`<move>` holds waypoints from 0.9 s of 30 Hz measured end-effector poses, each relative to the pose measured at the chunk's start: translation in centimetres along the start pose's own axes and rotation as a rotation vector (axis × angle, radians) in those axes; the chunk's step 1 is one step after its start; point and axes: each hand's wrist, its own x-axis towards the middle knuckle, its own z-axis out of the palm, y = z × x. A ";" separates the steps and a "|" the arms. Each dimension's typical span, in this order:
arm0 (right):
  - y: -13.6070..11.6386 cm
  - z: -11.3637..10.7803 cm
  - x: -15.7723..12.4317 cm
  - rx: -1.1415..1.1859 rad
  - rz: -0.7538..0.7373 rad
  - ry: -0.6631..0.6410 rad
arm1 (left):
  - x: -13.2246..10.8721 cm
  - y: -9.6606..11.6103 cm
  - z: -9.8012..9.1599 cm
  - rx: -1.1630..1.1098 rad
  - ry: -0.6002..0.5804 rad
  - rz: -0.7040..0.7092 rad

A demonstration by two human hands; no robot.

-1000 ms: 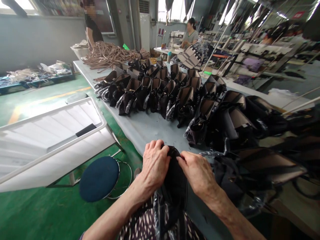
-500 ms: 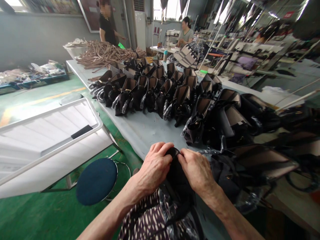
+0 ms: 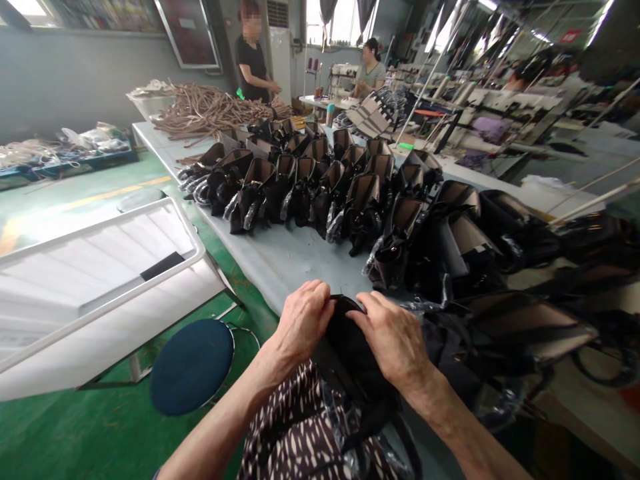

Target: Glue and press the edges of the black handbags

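Observation:
A black handbag (image 3: pixel 353 360) is held upright in front of my body, over the near edge of the table. My left hand (image 3: pixel 306 319) pinches the left part of its top rim. On the right part of that rim, my right hand (image 3: pixel 393 337) grips with thumb and fingers. Clear plastic wrap (image 3: pixel 340 413) and black straps hang at the bag's lower side. Several similar black bags (image 3: pixel 363 203) stand in rows on the grey table (image 3: pixel 295 263), with brownish linings showing at their openings.
A white bin (image 3: pixel 200 257) and a round blue stool (image 3: pixel 193 367) stand at left on the green floor. Brown straps (image 3: pixel 210 110) are heaped at the table's far end, near a standing person (image 3: pixel 253 70). Another person (image 3: pixel 371 72) sits by sewing machines.
My hands have moved slightly apart along the bag's rim, leaving more of it showing between them. The standing person at the back has shifted right.

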 end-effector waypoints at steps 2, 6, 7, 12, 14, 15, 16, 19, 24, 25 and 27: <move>-0.1 0.0 0.3 0.003 -0.026 0.009 | 0.0 0.0 0.0 0.037 -0.006 0.007; -0.2 0.2 0.7 0.032 -0.029 0.005 | 0.0 -0.2 0.0 0.090 -0.023 0.005; -0.2 0.2 0.7 0.043 -0.027 0.005 | 0.0 -0.2 0.0 0.103 -0.025 0.005; -0.1 0.5 0.8 0.113 -0.043 0.032 | 0.2 -0.1 0.2 0.181 -0.038 0.009; -0.1 0.5 0.8 0.145 -0.051 0.036 | 0.3 0.1 0.3 0.211 -0.048 -0.005; -0.1 0.5 0.9 0.161 -0.053 0.036 | 0.3 0.2 0.3 0.223 -0.053 -0.013; 0.0 0.6 0.9 0.177 -0.052 0.038 | 0.4 0.2 0.3 0.233 -0.054 -0.019; 0.1 0.6 1.1 0.230 -0.045 0.035 | 0.4 0.3 0.3 0.245 -0.057 -0.037; 0.3 0.7 1.5 0.330 0.001 0.014 | 0.4 0.6 0.6 0.209 -0.048 -0.092; 0.3 0.7 1.6 0.350 0.016 0.008 | 0.4 0.6 0.6 0.190 -0.040 -0.102; 0.3 0.5 1.8 0.374 0.038 -0.004 | 0.4 0.6 0.6 0.128 -0.021 -0.115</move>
